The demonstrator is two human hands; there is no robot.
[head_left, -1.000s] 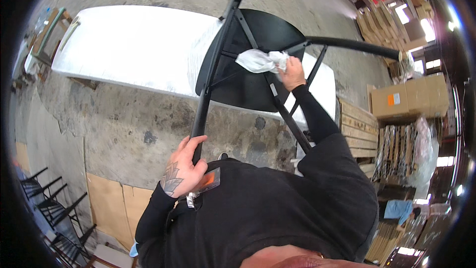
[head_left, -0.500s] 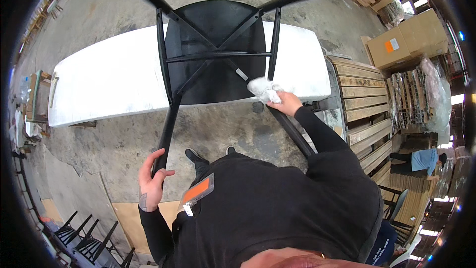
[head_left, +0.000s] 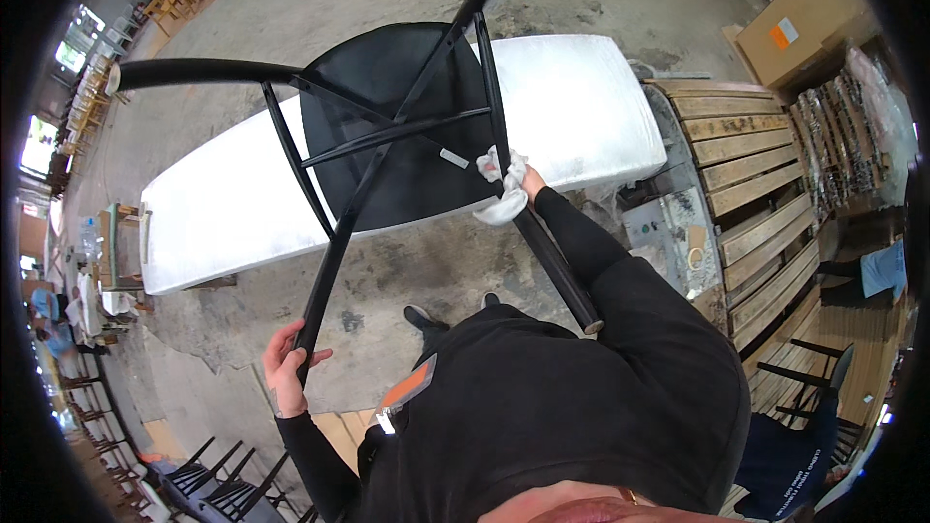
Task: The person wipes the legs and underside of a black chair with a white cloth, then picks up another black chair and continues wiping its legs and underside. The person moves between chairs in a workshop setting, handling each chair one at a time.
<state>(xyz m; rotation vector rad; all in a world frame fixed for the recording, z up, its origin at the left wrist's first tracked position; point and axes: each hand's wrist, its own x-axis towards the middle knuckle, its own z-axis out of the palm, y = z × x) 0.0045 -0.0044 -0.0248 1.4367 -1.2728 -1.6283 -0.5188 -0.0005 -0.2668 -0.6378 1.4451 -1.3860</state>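
Two hands steady an upturned black metal-framed chair (head_left: 407,136) lying seat-down on a white padded tabletop (head_left: 572,107): left hand (head_left: 289,368) curled round one leg, right hand (head_left: 523,184) pressing a crumpled white cloth (head_left: 499,189) against another, apparently mid-wipe, next needing strokes along the leg.

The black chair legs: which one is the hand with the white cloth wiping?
The leg at picture right, pointing toward the person's right side. The right hand presses the white cloth on it. The left hand grips the other near leg.
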